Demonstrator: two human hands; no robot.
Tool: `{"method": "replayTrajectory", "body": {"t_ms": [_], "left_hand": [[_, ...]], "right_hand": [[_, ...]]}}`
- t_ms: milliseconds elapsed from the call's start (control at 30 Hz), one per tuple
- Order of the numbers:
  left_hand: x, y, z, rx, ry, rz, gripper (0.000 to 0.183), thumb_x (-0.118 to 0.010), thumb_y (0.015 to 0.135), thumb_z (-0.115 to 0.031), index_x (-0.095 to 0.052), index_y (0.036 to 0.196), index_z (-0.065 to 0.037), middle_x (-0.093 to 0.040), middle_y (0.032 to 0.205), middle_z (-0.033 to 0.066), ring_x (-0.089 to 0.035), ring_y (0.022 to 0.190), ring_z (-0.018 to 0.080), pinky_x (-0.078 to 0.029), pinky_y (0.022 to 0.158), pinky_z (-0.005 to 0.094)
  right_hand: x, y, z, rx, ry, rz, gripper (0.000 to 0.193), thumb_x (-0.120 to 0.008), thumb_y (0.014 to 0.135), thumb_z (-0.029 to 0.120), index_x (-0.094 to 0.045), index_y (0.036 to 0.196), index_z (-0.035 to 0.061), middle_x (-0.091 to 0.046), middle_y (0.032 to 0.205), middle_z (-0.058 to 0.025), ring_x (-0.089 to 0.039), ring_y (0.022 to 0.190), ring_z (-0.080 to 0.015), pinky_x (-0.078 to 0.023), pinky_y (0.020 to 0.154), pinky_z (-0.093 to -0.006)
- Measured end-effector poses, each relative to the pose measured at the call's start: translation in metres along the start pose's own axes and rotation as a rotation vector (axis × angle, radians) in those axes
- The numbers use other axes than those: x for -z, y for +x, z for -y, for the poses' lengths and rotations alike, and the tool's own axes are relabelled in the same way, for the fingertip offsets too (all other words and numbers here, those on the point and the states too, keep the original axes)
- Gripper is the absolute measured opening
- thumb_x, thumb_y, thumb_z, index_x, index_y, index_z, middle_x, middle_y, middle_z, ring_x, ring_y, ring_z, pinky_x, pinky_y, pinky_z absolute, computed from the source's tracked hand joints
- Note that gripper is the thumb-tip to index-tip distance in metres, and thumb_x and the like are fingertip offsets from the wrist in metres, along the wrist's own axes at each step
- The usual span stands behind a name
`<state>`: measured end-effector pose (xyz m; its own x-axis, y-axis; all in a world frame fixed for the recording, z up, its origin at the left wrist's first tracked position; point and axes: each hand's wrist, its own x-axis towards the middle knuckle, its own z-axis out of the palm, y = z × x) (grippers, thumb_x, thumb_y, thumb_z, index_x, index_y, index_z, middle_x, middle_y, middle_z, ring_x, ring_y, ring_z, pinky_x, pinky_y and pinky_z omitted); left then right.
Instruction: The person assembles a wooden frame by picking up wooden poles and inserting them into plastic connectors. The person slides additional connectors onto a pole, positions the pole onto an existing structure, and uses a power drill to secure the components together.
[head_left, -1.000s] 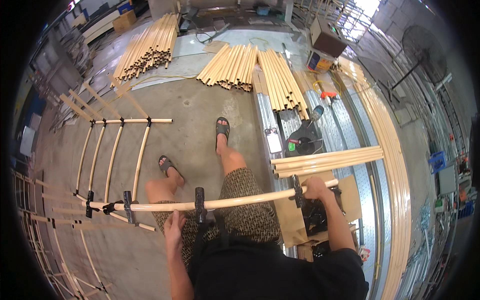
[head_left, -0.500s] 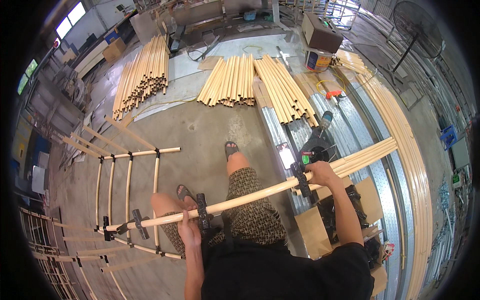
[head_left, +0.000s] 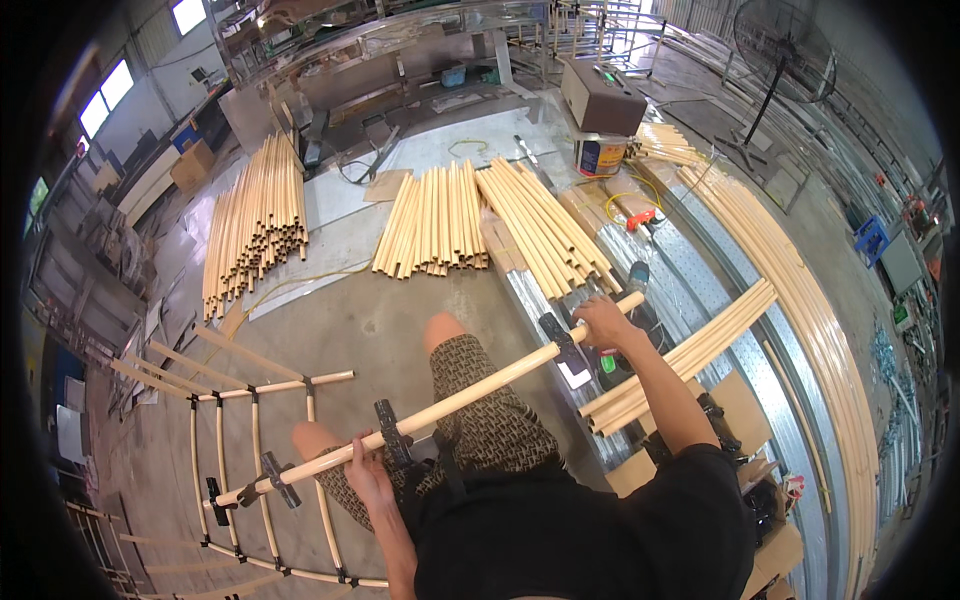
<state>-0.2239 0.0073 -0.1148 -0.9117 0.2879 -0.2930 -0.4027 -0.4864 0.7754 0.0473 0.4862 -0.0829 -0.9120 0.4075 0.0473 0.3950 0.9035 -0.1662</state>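
Concrete floor [head_left: 375, 325], held pipe [head_left: 470, 395], partly covered phone [head_left: 574, 374]

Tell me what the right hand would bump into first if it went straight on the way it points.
Past the tan pole it grips, the right hand would probably meet the tan tubes piled ahead, though depth is hard to judge.

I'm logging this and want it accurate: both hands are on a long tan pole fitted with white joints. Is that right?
Not quite: the joints are black, not white, as the head view shows. The rest is right: the left hand and the right hand are both on the long tan pole.
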Motion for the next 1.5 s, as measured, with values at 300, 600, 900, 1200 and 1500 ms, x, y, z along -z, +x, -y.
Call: {"method": "replayTrajectory", "body": {"t_ms": [300,600,900,1200,1500], "left_hand": [[-0.024,0.084,-0.058,-0.197,0.053,-0.198,0.039,-0.064,0.094,-0.012,-0.048,0.128,-0.003,-0.060,0.108,0.0090,-0.063,0.094,0.0234,-0.053,0.074,0.0369],[-0.002,0.191,-0.245,-0.320,0.142,-0.313,0.017,-0.061,0.090,-0.009,-0.058,0.096,0.006,-0.064,0.084,0.0168,-0.066,0.078,0.0282,-0.056,0.072,0.0405],[-0.022,0.263,-0.473,-0.192,0.274,-0.416,0.009,-0.050,0.091,-0.007,-0.046,0.091,0.001,-0.060,0.075,0.0181,-0.064,0.067,0.0323,-0.059,0.066,0.0442],[0.025,0.324,-0.507,-0.137,0.449,-0.423,0.018,-0.050,0.095,-0.014,-0.055,0.088,0.002,-0.063,0.073,0.0147,-0.064,0.065,0.0265,-0.056,0.064,0.0399],[-0.001,0.330,-0.635,-0.319,0.645,-0.502,0.014,-0.052,0.097,-0.012,-0.054,0.091,0.000,-0.060,0.075,0.0087,-0.062,0.066,0.0211,-0.054,0.063,0.0375]], "right_hand": [[0.059,0.045,-0.041,-0.223,0.084,-0.402,0.099,-0.091,0.055,0.019,-0.042,0.140,0.0041,-0.041,0.147,-0.0197,-0.040,0.134,-0.0394,-0.034,0.111,-0.0452],[-0.105,0.046,-0.237,-1.069,0.205,-0.372,0.105,-0.083,0.066,0.043,-0.035,0.141,-0.0123,-0.043,0.142,-0.0330,-0.041,0.134,-0.0438,-0.036,0.111,-0.0452],[-0.128,0.085,-0.240,-1.392,0.320,-0.229,0.096,-0.084,0.061,0.050,-0.050,0.126,-0.0115,-0.060,0.122,-0.0299,-0.058,0.117,-0.0429,-0.047,0.100,-0.0464],[-0.145,0.192,-0.274,-0.965,0.033,-0.159,0.075,-0.082,0.063,0.034,-0.057,0.121,-0.0057,-0.065,0.112,-0.0251,-0.063,0.104,-0.0436,-0.051,0.091,-0.0467],[-0.091,0.385,-0.256,-0.917,-0.108,-0.205,0.078,-0.082,0.062,0.031,-0.053,0.124,-0.0060,-0.064,0.113,-0.0255,-0.063,0.104,-0.0434,-0.051,0.090,-0.0471]]}}
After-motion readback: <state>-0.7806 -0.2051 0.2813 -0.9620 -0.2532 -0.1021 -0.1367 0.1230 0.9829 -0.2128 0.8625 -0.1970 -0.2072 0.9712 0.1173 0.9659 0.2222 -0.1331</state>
